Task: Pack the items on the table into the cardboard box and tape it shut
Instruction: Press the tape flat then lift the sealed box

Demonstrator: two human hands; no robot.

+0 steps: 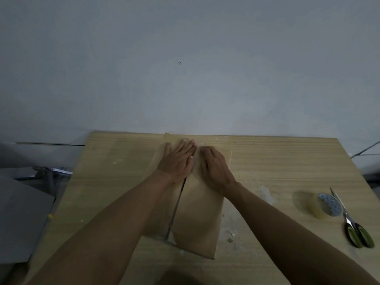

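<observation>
1. the table was seen to carry everything; no loose items were left on it to pack, so packing was judged done.
2. the cardboard box lay at the table's middle, its long axis running away from the person, both top flaps folded down with a dark seam left open between them along the near half.
3. the left hand was pressed flat on the left flap at the far end, fingers spread and holding nothing; the right hand was laid palm down just beside it on the right flap, fingers curled a little — likewise empty.
4. the step in hand was judged to be the smoothing of tape at the far end of the seam, though blur kept this uncertain.
5. the tape roll and the scissors lay well apart to the right — the next move was judged to call for one hand to be freed for the roll.
</observation>
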